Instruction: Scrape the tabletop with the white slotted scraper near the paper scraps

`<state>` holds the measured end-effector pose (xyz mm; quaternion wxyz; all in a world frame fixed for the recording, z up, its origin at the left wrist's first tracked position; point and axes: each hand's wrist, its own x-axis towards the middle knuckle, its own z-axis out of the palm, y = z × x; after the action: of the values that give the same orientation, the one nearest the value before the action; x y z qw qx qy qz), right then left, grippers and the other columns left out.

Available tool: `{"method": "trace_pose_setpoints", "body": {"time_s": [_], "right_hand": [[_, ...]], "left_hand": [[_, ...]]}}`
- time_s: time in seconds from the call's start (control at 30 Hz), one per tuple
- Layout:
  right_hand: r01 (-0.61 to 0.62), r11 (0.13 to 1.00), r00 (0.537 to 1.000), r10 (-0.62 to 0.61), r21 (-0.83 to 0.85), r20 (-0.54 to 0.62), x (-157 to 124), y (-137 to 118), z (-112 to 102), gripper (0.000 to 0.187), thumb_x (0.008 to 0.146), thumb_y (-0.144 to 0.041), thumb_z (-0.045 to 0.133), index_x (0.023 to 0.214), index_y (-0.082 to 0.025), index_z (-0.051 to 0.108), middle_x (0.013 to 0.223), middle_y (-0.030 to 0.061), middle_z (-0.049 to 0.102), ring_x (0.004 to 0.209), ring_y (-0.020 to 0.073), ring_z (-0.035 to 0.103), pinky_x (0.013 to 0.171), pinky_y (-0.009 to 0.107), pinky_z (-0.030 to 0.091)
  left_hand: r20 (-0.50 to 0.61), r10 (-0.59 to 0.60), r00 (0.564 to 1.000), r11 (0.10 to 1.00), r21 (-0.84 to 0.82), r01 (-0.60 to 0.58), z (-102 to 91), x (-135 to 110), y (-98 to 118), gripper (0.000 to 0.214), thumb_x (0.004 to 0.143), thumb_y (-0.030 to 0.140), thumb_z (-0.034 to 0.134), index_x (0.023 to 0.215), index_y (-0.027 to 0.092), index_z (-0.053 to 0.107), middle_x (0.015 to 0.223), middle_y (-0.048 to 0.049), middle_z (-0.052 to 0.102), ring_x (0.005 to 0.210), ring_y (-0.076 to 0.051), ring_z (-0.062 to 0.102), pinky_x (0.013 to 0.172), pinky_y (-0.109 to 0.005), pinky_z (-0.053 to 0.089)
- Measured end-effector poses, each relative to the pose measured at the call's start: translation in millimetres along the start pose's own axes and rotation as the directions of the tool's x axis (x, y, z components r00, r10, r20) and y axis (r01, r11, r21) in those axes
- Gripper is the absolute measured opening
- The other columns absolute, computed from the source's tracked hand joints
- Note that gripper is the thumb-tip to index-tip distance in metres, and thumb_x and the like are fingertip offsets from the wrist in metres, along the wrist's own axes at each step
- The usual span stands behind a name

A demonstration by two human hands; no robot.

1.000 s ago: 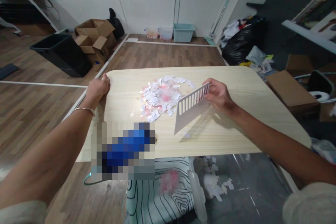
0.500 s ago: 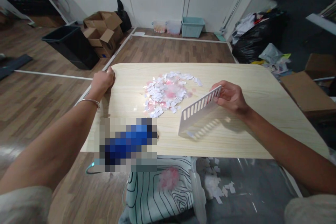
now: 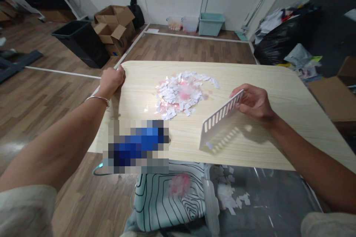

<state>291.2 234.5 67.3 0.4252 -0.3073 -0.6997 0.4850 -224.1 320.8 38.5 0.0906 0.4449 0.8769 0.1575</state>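
Observation:
My right hand grips one end of a white slotted plastic divider panel, its lower edge on or close to the tabletop. A small white paper scrap lies against the panel's near end. Left of the panel, a heap of white paper scraps mixed with pinkish, filmy bits spreads over the pale wood-grain table. My left hand is closed round the table's far left edge; its fingertips are partly hidden. A blurred-out blue object sits at the near left edge.
Below the near edge are a striped light-green cloth with a pinkish clump and a clear plastic bin holding paper scraps. Beyond stand a black trash can, cardboard boxes, a teal tub and a black bag.
The panel and my right hand have shifted slightly right and towards me, with the small scrap nearer me too. My left hand stays on the table edge. The camera view has moved a little.

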Motion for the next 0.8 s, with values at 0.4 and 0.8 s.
{"method": "trace_pose_setpoints", "body": {"time_s": [0.4,0.8], "right_hand": [[-0.137,0.989,0.981,0.144,0.063,-0.13,-3,-1,3,0.047,0.071,-0.052,0.109,0.09,-0.025,0.076,0.07,0.0015,0.074,0.061,0.019,0.068,0.064,0.033,0.062],[-0.406,0.908,0.821,0.315,0.1,0.476,-1,-6,-7,0.035,0.078,-0.045,0.105,0.086,-0.023,0.08,0.067,0.0038,0.075,0.054,0.0188,0.067,0.048,0.028,0.055]], "left_hand": [[0.039,-0.056,0.998,0.998,-0.004,0.057,-10.4,-16,10,0.074,0.122,0.051,0.038,0.148,-0.014,0.065,0.16,-0.0408,0.064,0.152,-0.047,0.063,0.122,-0.051,0.049],[0.026,-0.026,0.999,1.0,-0.016,0.027,-7.9,-13,5,0.07,0.122,0.047,0.042,0.145,-0.015,0.065,0.158,-0.0416,0.065,0.151,-0.045,0.065,0.123,-0.051,0.05]]}}
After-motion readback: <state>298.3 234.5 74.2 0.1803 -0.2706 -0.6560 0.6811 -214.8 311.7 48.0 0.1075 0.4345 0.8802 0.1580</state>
